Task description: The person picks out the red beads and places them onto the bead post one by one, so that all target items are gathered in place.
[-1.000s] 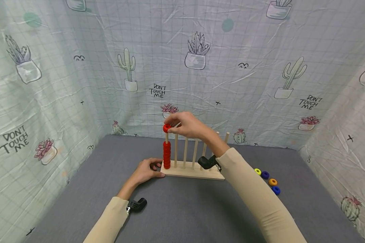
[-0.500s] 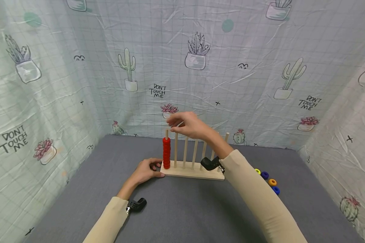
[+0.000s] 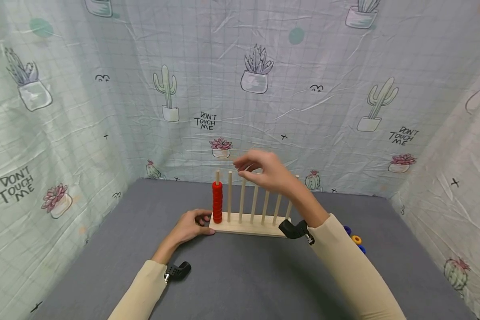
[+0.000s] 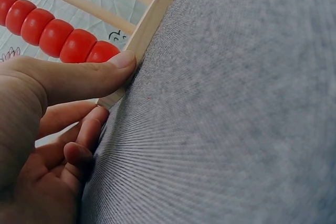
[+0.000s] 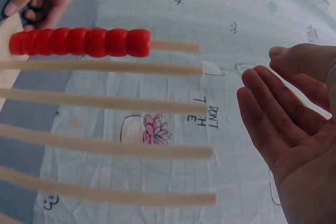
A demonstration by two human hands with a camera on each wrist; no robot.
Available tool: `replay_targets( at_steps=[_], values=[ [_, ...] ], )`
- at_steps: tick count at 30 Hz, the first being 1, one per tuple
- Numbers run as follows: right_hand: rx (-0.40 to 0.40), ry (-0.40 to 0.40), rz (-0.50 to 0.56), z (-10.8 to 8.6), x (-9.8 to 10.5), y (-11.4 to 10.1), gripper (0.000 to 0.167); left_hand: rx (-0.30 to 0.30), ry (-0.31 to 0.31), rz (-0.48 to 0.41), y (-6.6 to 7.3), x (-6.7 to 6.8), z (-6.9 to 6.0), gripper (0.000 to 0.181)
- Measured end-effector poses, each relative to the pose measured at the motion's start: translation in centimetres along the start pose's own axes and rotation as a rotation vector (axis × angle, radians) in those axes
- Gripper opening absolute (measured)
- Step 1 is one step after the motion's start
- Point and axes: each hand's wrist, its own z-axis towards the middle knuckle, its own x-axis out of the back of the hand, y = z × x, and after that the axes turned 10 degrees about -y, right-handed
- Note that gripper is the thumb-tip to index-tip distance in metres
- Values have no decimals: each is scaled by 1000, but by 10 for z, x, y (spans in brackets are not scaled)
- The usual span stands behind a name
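A wooden peg stand is on the grey table, with a row of upright pegs. Several red beads are stacked on its leftmost peg, whose tip sticks out above them. My left hand grips the left end of the base; in the left wrist view the thumb lies along the base edge and fingers touch its end. Above the middle pegs is my right hand, holding nothing. In the right wrist view its relaxed fingers are apart from the peg tips.
At the right, partly behind the right sleeve, lie an orange bead and two blue beads, one nearer and one farther. A patterned curtain stands around the table's back and sides.
The right hand let go of a red bead, which dropped down the leftmost peg onto the stack. That hand has since moved right, away from the peg. The left hand keeps its place.
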Motion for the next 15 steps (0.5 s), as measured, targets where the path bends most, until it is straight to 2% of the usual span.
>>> replay_targets(
  at_steps=[8,15],
  values=[
    [-2,-30,-33,-34,-2,-1,27,34,-10,67,9,3,-3,67],
    [-46,-28,-86,-66,-10,8,30,25,3,150,17,3,-5,66]
  ],
)
